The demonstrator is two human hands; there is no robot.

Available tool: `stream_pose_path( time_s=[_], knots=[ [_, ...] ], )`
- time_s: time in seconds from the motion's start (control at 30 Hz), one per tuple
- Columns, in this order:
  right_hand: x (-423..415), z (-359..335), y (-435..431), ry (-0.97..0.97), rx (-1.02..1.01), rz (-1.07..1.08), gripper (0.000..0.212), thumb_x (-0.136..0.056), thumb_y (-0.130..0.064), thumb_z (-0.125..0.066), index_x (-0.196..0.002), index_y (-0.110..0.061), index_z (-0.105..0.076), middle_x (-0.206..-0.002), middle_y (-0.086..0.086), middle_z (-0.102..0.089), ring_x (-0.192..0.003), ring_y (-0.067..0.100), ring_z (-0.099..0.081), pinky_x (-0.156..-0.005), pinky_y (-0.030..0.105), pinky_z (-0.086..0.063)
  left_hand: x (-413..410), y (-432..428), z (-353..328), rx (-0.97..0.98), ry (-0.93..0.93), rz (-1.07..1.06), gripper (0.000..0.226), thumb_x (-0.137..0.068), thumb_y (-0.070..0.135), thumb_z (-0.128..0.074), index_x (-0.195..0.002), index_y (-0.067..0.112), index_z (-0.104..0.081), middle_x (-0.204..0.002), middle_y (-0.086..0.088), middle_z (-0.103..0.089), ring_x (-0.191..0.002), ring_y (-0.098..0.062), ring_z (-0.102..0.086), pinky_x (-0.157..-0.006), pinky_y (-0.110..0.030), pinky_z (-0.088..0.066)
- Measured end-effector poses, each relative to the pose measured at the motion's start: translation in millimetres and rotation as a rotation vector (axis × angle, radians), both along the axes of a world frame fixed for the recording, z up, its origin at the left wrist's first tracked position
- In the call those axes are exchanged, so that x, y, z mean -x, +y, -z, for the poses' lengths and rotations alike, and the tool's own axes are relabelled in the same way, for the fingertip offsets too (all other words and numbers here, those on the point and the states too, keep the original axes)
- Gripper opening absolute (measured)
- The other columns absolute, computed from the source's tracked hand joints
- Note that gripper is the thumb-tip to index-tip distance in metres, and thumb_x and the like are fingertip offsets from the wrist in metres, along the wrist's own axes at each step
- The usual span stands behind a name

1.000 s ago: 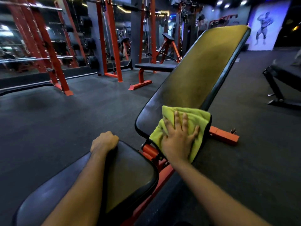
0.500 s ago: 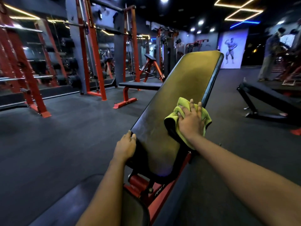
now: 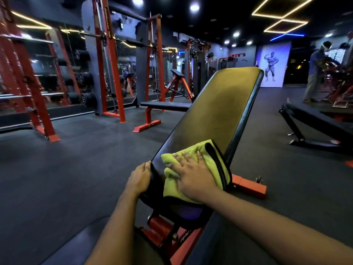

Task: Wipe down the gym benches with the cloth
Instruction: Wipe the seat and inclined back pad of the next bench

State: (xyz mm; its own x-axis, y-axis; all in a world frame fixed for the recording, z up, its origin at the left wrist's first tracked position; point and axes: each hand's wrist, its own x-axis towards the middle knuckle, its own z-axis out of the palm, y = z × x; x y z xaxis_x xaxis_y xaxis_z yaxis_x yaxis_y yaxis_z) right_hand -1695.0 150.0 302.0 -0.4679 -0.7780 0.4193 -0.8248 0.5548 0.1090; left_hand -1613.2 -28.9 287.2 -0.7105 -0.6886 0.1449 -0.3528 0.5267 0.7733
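An inclined black bench backrest [image 3: 217, 113] on a red frame rises away from me in the middle of the view. A yellow-green cloth [image 3: 214, 161] with a dark border lies on its lower part. My right hand [image 3: 193, 176] presses flat on the cloth with the fingers spread. My left hand [image 3: 139, 178] grips the left edge of the backrest beside the cloth. The bench's dark seat pad [image 3: 76, 243] shows at the bottom, partly hidden by my left forearm.
A flat black bench [image 3: 164, 106] on red legs stands behind, near red racks [image 3: 112, 69] and a mirror wall at left. Another black bench [image 3: 313, 123] stands at right, with a person [image 3: 315, 73] beyond it. Dark rubber floor [image 3: 76, 159] surrounds everything.
My right hand has slid the cloth from the backrest's right edge down and left to its lower part. My left hand stays on the left edge, after leaving the seat pad a second ago.
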Motion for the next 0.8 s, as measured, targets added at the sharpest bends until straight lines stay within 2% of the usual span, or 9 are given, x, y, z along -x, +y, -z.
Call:
stream_pose_path(
  time_s=[0.1, 0.2, 0.33, 0.37, 0.43, 0.5, 0.53, 0.7, 0.8],
  knots=[
    [40, -31, 4, -0.046, -0.085, 0.013, 0.071, -0.087, -0.052, -0.006, -0.148, -0.037, -0.038, -0.162, -0.003, -0.026, -0.150, 0.020, -0.020, -0.118, 0.056, -0.009, 3, -5, -1, 0.001, -0.026, -0.023, 0.044, -0.102, 0.043, -0.030, -0.127, 0.026, -0.061, -0.135, -0.015, -0.058, -0.125, -0.036, -0.051, -0.103, -0.040, -0.041],
    [112, -69, 4, -0.020, -0.027, 0.189, 0.052, -0.101, -0.043, -0.028, -0.152, -0.034, -0.031, -0.164, 0.000, -0.020, -0.152, 0.020, -0.013, -0.119, 0.056, -0.007, 13, -13, -4, 0.017, -0.066, -0.034, 0.050, -0.095, 0.054, -0.025, -0.124, 0.032, -0.060, -0.127, -0.016, -0.061, -0.115, -0.038, -0.056, -0.099, -0.047, -0.046],
    [180, -108, -11, -0.045, 0.093, 0.431, 0.044, -0.104, -0.042, -0.030, -0.146, -0.036, -0.039, -0.162, 0.002, -0.025, -0.151, 0.028, -0.016, -0.117, 0.061, -0.009, 42, -20, -14, 0.086, -0.026, 0.030, 0.041, -0.103, 0.042, -0.031, -0.118, 0.022, -0.063, -0.125, -0.015, -0.063, -0.118, -0.036, -0.054, -0.098, -0.037, -0.042],
    [181, -108, -23, -0.005, 0.071, 0.429, 0.044, -0.103, -0.040, -0.031, -0.146, -0.034, -0.039, -0.161, 0.005, -0.029, -0.149, 0.030, -0.020, -0.116, 0.060, -0.012, 53, -21, -20, 0.089, 0.011, 0.068, 0.039, -0.104, 0.038, -0.032, -0.113, 0.018, -0.065, -0.120, -0.012, -0.065, -0.116, -0.032, -0.056, -0.093, -0.032, -0.041],
    [175, -97, -45, 0.134, -0.009, 0.206, 0.048, -0.100, -0.041, -0.035, -0.147, -0.032, -0.036, -0.155, 0.006, -0.039, -0.143, 0.028, -0.032, -0.113, 0.054, -0.021, 83, -26, -36, 0.097, 0.074, 0.130, 0.038, -0.105, 0.031, -0.034, -0.105, 0.011, -0.066, -0.113, -0.010, -0.067, -0.105, -0.023, -0.058, -0.082, -0.026, -0.036],
    [184, -96, -50, 0.161, -0.099, -0.032, 0.051, -0.101, -0.045, -0.036, -0.150, -0.036, -0.033, -0.159, -0.001, -0.034, -0.144, 0.021, -0.031, -0.114, 0.049, -0.022, 119, -34, -51, 0.108, 0.113, 0.163, 0.040, -0.106, 0.028, -0.034, -0.107, 0.006, -0.067, -0.109, -0.010, -0.067, -0.099, -0.020, -0.056, -0.081, -0.025, -0.035],
    [200, -108, -48, 0.138, -0.132, -0.048, 0.051, -0.101, -0.046, -0.036, -0.151, -0.037, -0.030, -0.161, -0.004, -0.028, -0.147, 0.018, -0.028, -0.116, 0.048, -0.020, 133, -39, -56, 0.110, 0.112, 0.176, 0.041, -0.106, 0.029, -0.034, -0.107, 0.005, -0.067, -0.107, -0.011, -0.068, -0.099, -0.022, -0.058, -0.081, -0.027, -0.038],
    [300, -171, -61, 0.018, -0.016, 0.330, 0.049, -0.103, -0.049, -0.029, -0.150, -0.034, -0.035, -0.164, -0.002, -0.022, -0.150, 0.025, -0.018, -0.118, 0.059, -0.011, 197, -51, -79, 0.075, 0.095, 0.217, 0.045, -0.105, 0.035, -0.034, -0.091, 0.007, -0.066, -0.090, -0.007, -0.066, -0.088, -0.024, -0.059, -0.079, -0.033, -0.043],
    [295, -166, -81, 0.063, -0.062, 0.280, 0.052, -0.103, -0.050, -0.024, -0.152, -0.033, -0.031, -0.164, 0.000, -0.019, -0.151, 0.027, -0.015, -0.118, 0.060, -0.006, 226, -51, -93, 0.031, 0.095, 0.241, 0.043, -0.106, 0.034, -0.034, -0.092, 0.007, -0.065, -0.092, -0.006, -0.065, -0.087, -0.019, -0.057, -0.078, -0.033, -0.042]
  ],
)
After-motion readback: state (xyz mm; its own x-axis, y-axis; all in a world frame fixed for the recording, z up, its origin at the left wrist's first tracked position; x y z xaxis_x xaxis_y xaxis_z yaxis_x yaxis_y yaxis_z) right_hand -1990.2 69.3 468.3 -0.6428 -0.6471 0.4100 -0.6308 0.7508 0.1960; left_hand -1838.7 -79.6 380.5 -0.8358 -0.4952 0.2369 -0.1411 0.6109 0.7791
